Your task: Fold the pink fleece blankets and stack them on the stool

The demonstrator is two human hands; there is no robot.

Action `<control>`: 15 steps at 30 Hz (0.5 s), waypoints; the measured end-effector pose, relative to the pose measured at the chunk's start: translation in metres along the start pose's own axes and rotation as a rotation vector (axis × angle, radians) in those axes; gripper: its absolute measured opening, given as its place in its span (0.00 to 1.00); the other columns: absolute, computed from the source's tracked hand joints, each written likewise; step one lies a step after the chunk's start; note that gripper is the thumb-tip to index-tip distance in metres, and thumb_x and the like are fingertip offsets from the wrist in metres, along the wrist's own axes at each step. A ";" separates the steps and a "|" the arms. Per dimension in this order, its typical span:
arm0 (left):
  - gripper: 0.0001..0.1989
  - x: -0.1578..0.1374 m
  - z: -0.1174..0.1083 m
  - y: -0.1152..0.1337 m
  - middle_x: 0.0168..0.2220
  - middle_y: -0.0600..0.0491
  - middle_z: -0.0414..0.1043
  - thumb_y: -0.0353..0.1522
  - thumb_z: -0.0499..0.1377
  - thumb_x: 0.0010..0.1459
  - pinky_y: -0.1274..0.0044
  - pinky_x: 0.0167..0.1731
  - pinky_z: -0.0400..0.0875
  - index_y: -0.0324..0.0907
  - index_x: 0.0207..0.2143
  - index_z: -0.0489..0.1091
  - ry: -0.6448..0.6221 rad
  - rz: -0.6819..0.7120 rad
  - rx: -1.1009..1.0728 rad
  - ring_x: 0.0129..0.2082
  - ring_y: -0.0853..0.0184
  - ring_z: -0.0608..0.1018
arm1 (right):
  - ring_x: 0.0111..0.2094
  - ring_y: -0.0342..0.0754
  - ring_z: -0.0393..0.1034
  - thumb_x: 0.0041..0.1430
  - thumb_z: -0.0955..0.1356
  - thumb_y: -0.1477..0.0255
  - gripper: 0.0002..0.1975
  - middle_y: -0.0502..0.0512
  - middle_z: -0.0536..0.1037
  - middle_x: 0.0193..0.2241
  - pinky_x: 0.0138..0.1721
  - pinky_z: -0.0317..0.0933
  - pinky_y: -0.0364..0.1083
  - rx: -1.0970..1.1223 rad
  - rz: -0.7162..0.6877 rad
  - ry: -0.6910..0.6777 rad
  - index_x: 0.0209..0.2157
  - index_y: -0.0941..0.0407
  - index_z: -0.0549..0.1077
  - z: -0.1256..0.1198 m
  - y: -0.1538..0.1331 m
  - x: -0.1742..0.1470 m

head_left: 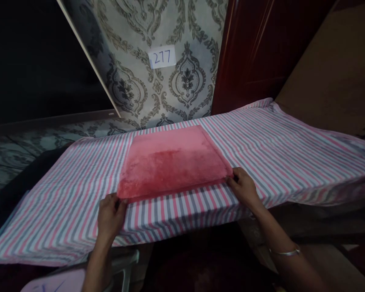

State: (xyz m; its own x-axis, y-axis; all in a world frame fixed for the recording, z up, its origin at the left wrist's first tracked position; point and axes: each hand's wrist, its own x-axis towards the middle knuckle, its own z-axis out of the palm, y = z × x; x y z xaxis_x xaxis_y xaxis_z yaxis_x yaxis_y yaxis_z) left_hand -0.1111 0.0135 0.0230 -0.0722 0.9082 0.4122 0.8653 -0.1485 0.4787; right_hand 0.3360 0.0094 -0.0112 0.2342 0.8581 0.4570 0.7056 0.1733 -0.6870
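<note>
A pink plush cloth (173, 162) lies flat as a rectangle on the striped bedsheet (280, 150). Its nap looks darker red toward the near side; whether it is a cover or a folded piece, I cannot tell. At the near left corner, my left hand (111, 213) pinches the cloth between thumb and fingers. My right hand (243, 186) grips the near right corner the same way. The near edge runs between both hands, close to the front edge of the sheeted surface.
Behind the surface stands a patterned wall (187, 81) with a paper label (162, 56) reading 277. A dark screen-like panel (42, 61) hangs at the left. A dark red door panel (255, 52) is at the back right. A pale plastic stool (61, 280) stands below left.
</note>
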 end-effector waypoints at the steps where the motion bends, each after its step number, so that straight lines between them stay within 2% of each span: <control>1: 0.11 -0.001 -0.001 0.000 0.22 0.53 0.62 0.42 0.54 0.49 0.70 0.33 0.61 0.47 0.20 0.61 -0.007 0.000 -0.017 0.26 0.61 0.66 | 0.29 0.50 0.63 0.53 0.65 0.64 0.10 0.52 0.67 0.25 0.34 0.58 0.49 0.008 -0.004 -0.007 0.23 0.51 0.62 0.000 -0.001 -0.001; 6: 0.10 0.000 -0.002 -0.004 0.25 0.51 0.66 0.41 0.54 0.50 0.70 0.34 0.63 0.47 0.23 0.64 0.011 -0.031 -0.034 0.30 0.60 0.69 | 0.29 0.50 0.63 0.53 0.65 0.64 0.08 0.52 0.69 0.25 0.34 0.59 0.48 0.046 0.005 -0.001 0.25 0.52 0.65 -0.004 0.001 0.000; 9: 0.11 0.003 -0.002 -0.005 0.23 0.51 0.65 0.42 0.55 0.49 0.69 0.34 0.63 0.47 0.21 0.63 -0.001 -0.008 -0.013 0.28 0.60 0.68 | 0.29 0.50 0.64 0.52 0.66 0.62 0.09 0.52 0.69 0.25 0.33 0.59 0.48 0.060 0.026 -0.036 0.24 0.52 0.66 -0.005 0.003 0.001; 11: 0.12 0.004 -0.004 -0.004 0.23 0.51 0.66 0.43 0.56 0.47 0.69 0.34 0.63 0.46 0.21 0.65 -0.031 -0.031 -0.075 0.28 0.60 0.69 | 0.30 0.50 0.65 0.51 0.68 0.61 0.10 0.53 0.71 0.27 0.34 0.61 0.49 0.135 0.056 -0.041 0.28 0.53 0.70 -0.006 0.003 0.000; 13: 0.13 0.002 -0.007 -0.002 0.25 0.52 0.69 0.45 0.60 0.44 0.71 0.34 0.65 0.46 0.25 0.68 -0.058 -0.145 -0.236 0.30 0.61 0.71 | 0.34 0.51 0.68 0.52 0.69 0.59 0.15 0.55 0.75 0.35 0.38 0.64 0.50 0.267 0.096 -0.025 0.39 0.53 0.73 -0.008 0.000 -0.003; 15: 0.19 -0.001 -0.011 0.003 0.29 0.54 0.72 0.46 0.63 0.40 0.72 0.35 0.67 0.45 0.33 0.71 -0.050 -0.309 -0.441 0.32 0.62 0.73 | 0.41 0.52 0.70 0.55 0.69 0.58 0.21 0.57 0.75 0.44 0.43 0.65 0.51 0.394 0.124 -0.011 0.47 0.53 0.73 -0.011 -0.004 -0.005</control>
State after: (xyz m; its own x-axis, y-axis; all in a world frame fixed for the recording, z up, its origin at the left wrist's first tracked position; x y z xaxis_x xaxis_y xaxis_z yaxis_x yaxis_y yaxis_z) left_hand -0.1141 0.0078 0.0322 -0.2574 0.9514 0.1690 0.5167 -0.0123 0.8561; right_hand 0.3393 -0.0007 -0.0046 0.2928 0.8887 0.3528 0.3624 0.2383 -0.9011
